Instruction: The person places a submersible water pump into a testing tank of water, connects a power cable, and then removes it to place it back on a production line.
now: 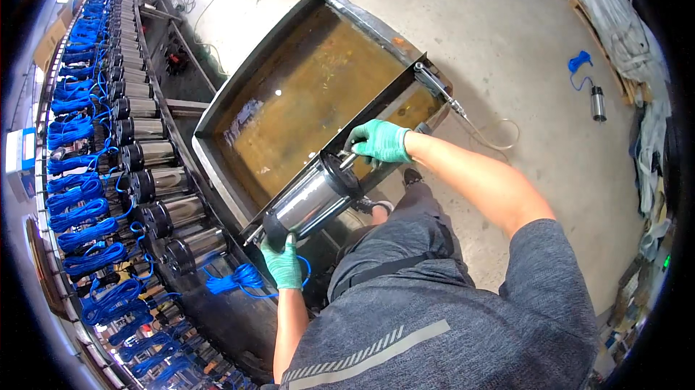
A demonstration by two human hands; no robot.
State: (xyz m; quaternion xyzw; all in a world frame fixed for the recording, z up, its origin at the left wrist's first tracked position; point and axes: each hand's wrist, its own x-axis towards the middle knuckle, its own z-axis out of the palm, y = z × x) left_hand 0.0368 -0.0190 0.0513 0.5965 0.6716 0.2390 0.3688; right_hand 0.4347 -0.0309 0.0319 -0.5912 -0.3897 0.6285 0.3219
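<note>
A shiny steel submersible pump [310,198] with black ends lies tilted along the near edge of a water tank. My left hand [284,263], in a green glove, grips its lower black end, thumb on the casing. At the upper black end, my gloved right hand [380,141] has its fingers closed around a short shiny metal fitting [349,161]; the palm side is hidden. A blue cable bundle [237,279] rests on the bench left of my left hand, and a loop of cable passes behind that wrist.
The tank [289,93] holds murky brown water. A metal hose fitting [434,84] with a thin hose sits at its right corner. Many similar pumps [163,180] with blue cable coils [76,187] line a curved rack at left. Another pump [598,104] stands on the floor at right.
</note>
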